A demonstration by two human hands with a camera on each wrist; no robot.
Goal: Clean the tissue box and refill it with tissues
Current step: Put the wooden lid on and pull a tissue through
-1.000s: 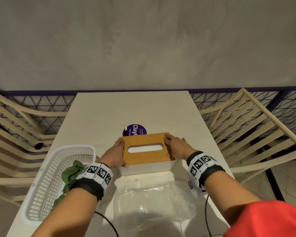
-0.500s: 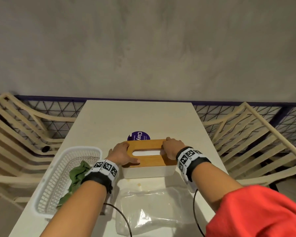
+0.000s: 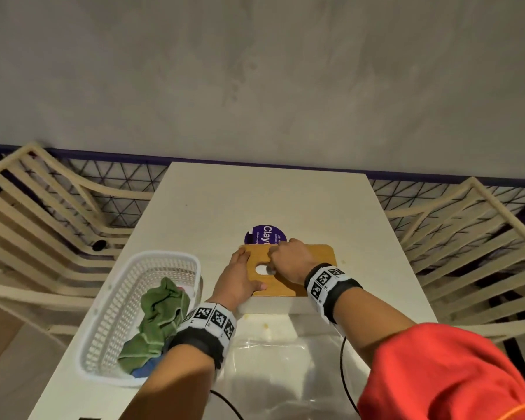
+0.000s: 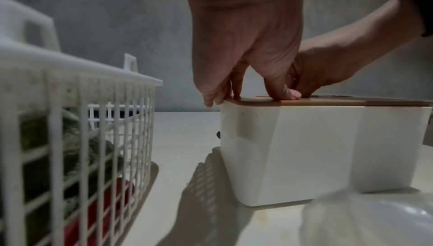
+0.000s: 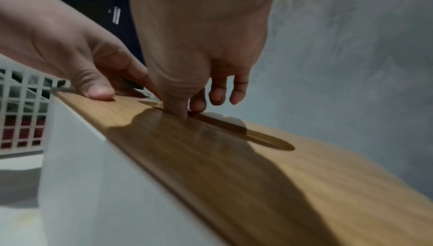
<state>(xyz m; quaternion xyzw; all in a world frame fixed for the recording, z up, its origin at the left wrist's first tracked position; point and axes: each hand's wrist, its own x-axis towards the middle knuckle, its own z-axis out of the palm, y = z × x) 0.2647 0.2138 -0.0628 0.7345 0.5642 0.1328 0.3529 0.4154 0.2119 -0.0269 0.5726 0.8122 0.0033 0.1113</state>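
Observation:
The tissue box (image 3: 273, 306) is white with a wooden lid (image 3: 319, 256) that has an oval slot. It stands mid-table. My left hand (image 3: 246, 268) holds the lid's left end, thumb flat on top and fingers hooked over the edge, as the left wrist view shows on the box (image 4: 316, 148). My right hand (image 3: 275, 265) is over the slot. In the right wrist view its thumb and forefinger (image 5: 185, 109) dip into the slot and pinch at the white tissue (image 5: 225, 118) there. Their tips are hidden inside.
A white basket (image 3: 119, 298) with a green cloth (image 3: 158, 319) stands left of the box. An empty clear plastic wrapper (image 3: 270, 368) lies in front of it. A purple sticker (image 3: 265, 234) is behind. Slatted chairs (image 3: 43, 213) (image 3: 467, 237) flank the table (image 3: 255, 192).
My right hand left the lid's right end and moved to the slot in the middle. The left hand stayed on the left end. The box has not moved.

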